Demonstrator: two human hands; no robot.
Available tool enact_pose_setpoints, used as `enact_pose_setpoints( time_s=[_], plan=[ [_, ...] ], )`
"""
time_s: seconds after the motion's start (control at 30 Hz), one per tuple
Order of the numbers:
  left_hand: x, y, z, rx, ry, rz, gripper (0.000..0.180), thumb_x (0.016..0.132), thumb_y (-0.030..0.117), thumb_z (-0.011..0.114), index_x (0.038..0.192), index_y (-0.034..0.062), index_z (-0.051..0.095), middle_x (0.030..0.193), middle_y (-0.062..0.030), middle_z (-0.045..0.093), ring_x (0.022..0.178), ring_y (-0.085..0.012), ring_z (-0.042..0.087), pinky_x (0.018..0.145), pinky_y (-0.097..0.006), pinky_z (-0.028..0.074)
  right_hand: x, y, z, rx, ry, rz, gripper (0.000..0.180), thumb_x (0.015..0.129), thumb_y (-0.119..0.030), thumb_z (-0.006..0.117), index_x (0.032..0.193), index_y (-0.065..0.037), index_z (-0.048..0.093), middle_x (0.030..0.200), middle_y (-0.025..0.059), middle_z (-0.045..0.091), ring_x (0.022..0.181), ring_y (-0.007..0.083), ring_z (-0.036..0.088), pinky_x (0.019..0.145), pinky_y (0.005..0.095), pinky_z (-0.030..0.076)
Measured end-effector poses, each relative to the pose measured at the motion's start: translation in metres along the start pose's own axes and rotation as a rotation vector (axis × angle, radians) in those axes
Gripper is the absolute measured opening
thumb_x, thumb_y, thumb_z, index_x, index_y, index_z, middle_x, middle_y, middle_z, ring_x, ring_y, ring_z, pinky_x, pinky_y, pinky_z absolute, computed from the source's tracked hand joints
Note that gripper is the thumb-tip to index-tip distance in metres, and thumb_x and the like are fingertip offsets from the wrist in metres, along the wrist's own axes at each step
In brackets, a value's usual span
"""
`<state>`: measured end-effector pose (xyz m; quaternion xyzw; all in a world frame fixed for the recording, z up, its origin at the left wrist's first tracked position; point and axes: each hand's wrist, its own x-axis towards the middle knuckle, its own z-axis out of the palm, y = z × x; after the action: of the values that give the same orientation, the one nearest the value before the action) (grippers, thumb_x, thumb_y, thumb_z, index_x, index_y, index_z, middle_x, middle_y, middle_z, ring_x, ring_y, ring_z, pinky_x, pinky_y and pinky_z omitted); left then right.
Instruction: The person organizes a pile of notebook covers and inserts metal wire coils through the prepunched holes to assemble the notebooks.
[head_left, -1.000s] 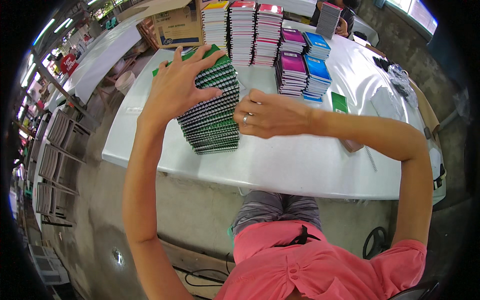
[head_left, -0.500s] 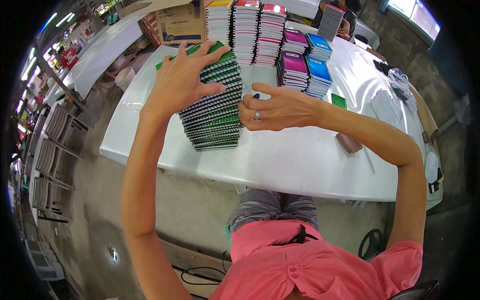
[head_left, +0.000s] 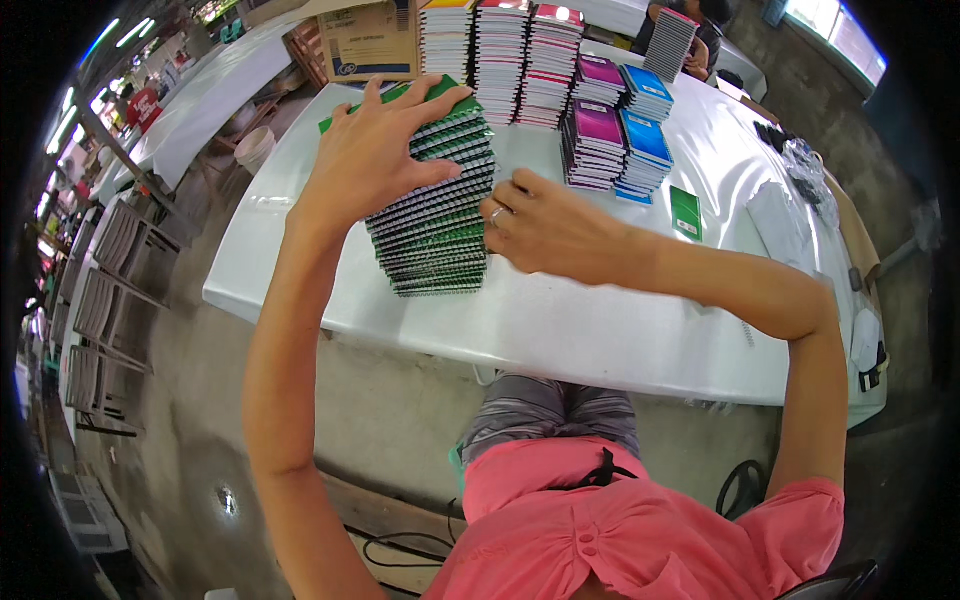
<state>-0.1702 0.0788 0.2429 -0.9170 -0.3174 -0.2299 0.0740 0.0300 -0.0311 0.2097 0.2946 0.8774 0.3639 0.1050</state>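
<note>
A tall stack of green spiral notebooks [head_left: 432,240] leans on the white table, its wire bindings facing me. My left hand [head_left: 378,150] lies over the upper part of the stack, fingers spread and thumb across the bindings. At the stack's right side, my right hand [head_left: 548,230] is closed, with its curled fingertips against the edges of the notebooks. Whatever those fingertips pinch is hidden. A single green notebook [head_left: 686,213] lies flat on the table to the right.
Behind the stack stand tall piles of red notebooks [head_left: 553,70], with purple notebooks [head_left: 597,140] and blue notebooks [head_left: 645,140] beside them. A cardboard box [head_left: 368,42] is at the far left. Clear plastic bags [head_left: 803,175] lie along the right edge. Another person holds notebooks across the table.
My right hand has turned and its fingers have curled in more, still at the stack's right side. The right forearm has lowered, uncovering the loose green notebook. My left hand stays put.
</note>
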Motion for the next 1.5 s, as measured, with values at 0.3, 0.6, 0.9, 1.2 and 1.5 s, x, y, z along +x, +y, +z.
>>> enact_pose_setpoints(
  time_s=[0.3,0.6,0.9,1.2,1.5],
  plan=[
    [-0.001,0.001,0.001,0.018,0.007,-0.007,0.075,0.075,0.037,0.076,0.143,0.0299,0.046,0.152,0.0001,0.040,0.140,-0.0451,0.030,0.109,-0.063,0.027,-0.007,0.018,0.042,-0.208,0.280,-0.288,0.027,0.083,-0.026,0.062,0.103,-0.013,0.051,0.109,0.0010,0.052,0.107,0.0154,0.050,0.103,0.0373,0.038],
    [0.001,0.001,0.000,0.032,-0.006,0.001,0.076,0.075,0.040,0.075,0.144,0.0298,0.045,0.153,-0.0005,0.040,0.140,-0.0455,0.030,0.109,-0.063,0.026,-0.006,0.019,0.041,-0.231,0.323,-0.307,0.021,0.087,-0.025,0.056,0.103,-0.013,0.051,0.107,0.0015,0.053,0.106,0.0156,0.050,0.098,0.0357,0.040],
    [-0.003,-0.003,0.001,0.024,-0.009,-0.007,0.076,0.075,0.041,0.075,0.144,0.0300,0.045,0.152,-0.0010,0.041,0.140,-0.0458,0.030,0.110,-0.061,0.027,0.005,-0.050,0.014,-0.213,-0.108,0.148,0.015,0.076,-0.017,0.063,0.075,-0.002,0.064,0.073,0.0098,0.058,0.072,0.0233,0.060,0.060,0.0385,0.046],
    [0.000,0.001,-0.001,-0.010,-0.004,0.016,0.074,0.074,0.038,0.075,0.142,0.0292,0.047,0.152,-0.0022,0.041,0.139,-0.0442,0.031,0.108,-0.063,0.028,-0.011,0.013,0.033,-0.088,0.153,-0.247,0.033,0.079,-0.022,0.068,0.107,-0.014,0.052,0.112,0.0012,0.052,0.113,0.0156,0.048,0.105,0.0387,0.037],
    [0.000,0.003,-0.003,0.001,0.015,0.022,0.072,0.074,0.038,0.076,0.140,0.0275,0.049,0.150,-0.0024,0.043,0.138,-0.0431,0.033,0.107,-0.060,0.032,-0.009,0.007,0.048,-0.072,0.267,-0.238,0.019,0.081,-0.023,0.063,0.094,-0.010,0.059,0.097,0.0020,0.058,0.100,0.0178,0.057,0.089,0.0369,0.047]
  ],
)
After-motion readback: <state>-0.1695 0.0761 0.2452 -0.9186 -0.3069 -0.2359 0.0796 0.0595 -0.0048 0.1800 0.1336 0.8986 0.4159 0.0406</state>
